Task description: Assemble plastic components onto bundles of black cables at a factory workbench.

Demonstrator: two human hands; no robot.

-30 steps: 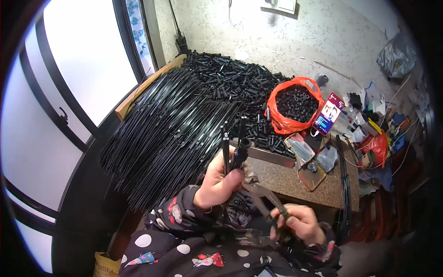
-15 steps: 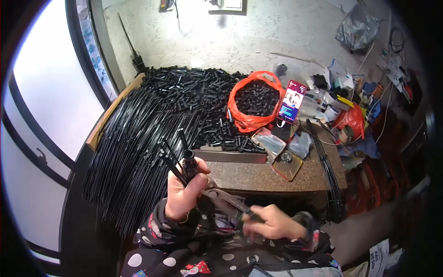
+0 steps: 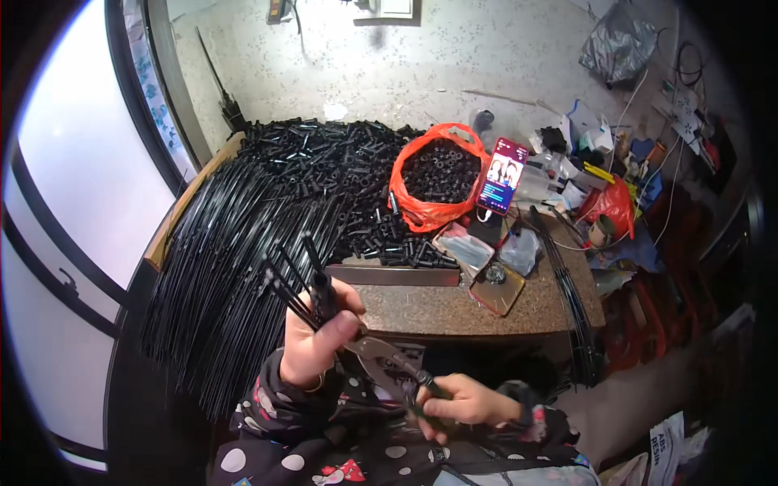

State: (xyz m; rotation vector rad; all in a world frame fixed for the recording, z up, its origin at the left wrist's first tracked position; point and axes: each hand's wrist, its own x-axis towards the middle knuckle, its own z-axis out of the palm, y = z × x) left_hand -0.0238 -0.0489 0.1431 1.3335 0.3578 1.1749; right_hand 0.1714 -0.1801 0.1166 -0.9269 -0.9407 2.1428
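Observation:
My left hand (image 3: 306, 347), closed in front of the table edge, holds a black tubular fitting (image 3: 322, 293) upright, together with several thin black rods (image 3: 284, 290) that lean up and to the left. To its right, my right hand (image 3: 468, 400) is wrapped round the handles of metal locking pliers (image 3: 379, 355). The jaw end of these pliers reaches to just below my left thumb. What the jaws grip is hidden behind that hand. Dark, spotted sleeves cover both forearms.
Long black rods (image 3: 235, 275) fan over the table's left side. Behind them is a heap of black fittings (image 3: 316, 154), held back by a metal strip (image 3: 393, 276). A red plastic bag (image 3: 421, 219) of small black parts stands beside a lit phone (image 3: 504, 176). Clutter fills the right.
My right hand, blurred before, has closed more firmly round the pliers' handles. My left hand keeps its hold on the fitting and rods. The whole view has shifted slightly.

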